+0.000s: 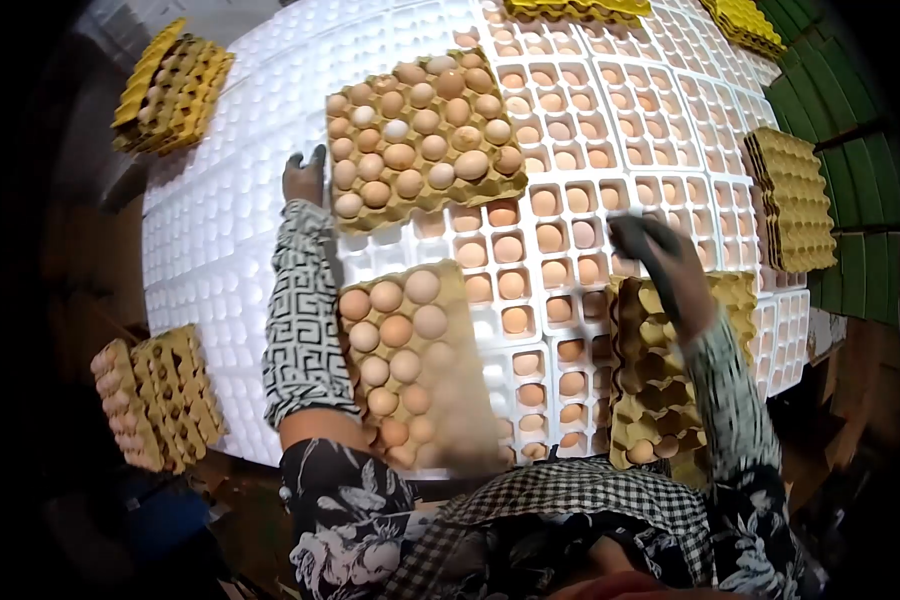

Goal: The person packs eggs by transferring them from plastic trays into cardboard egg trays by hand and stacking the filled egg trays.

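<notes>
"White trays [518, 338] spread across the middle, with green crates [855, 170] beyond them toward 3 o'clock. What sits on top?"

"At 12 o'clock, a brown tray of eggs [438, 208] lies flat, its eggs running from pale to deep tan. Toward 7 o'clock lies a second egg tray [473, 385], its right side blurred. At 4 o'clock, a mostly bare carton [660, 400] has two eggs [641, 452] showing at its near end."

"And the left grip [306, 165]?"

"Just beside the left edge of the brown tray of eggs, toward 10 o'clock. Thumb and finger stand a little apart, with nothing seen between them. I can't tell whether they touch the tray."

"The right one?"

"The right grip [635, 240] is toward 2 o'clock, above the white trays and near the far end of that carton. Its fingers are bent and blurred, so I can't tell how far open it is or whether it holds anything."

"Any stacks around the edge?"

"Yellow trays [170, 90] at 10 o'clock, a brown stack [795, 200] between 2 and 3, and a stack with eggs [160, 400] at 8."
</notes>
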Demonstrator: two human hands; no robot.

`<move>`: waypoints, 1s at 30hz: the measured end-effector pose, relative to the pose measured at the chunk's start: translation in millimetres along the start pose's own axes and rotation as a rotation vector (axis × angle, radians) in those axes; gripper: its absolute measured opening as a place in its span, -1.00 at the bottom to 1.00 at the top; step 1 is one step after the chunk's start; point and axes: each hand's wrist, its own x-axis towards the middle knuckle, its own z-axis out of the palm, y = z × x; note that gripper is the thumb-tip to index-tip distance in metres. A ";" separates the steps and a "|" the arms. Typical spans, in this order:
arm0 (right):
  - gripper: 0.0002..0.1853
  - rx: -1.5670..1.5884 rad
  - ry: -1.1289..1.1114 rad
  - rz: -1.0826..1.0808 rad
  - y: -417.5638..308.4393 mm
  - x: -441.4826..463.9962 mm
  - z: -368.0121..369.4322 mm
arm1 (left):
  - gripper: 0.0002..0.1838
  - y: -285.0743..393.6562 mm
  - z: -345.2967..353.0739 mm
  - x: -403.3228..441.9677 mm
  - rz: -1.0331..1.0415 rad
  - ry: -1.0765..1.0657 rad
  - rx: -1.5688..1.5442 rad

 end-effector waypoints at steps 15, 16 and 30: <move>-0.39 -0.353 0.193 0.117 40.8 223.2 121.9 | -0.50 14.0 -13.1 -28.1 0.969 -0.245 0.110; -0.41 -0.341 0.216 0.124 36.4 220.8 117.9 | -0.38 37.2 -22.6 -35.7 0.932 -0.285 0.153; -0.51 -0.042 0.280 -0.063 105.9 291.6 -204.6 | -0.71 241.4 211.6 -98.8 0.758 -0.301 -0.539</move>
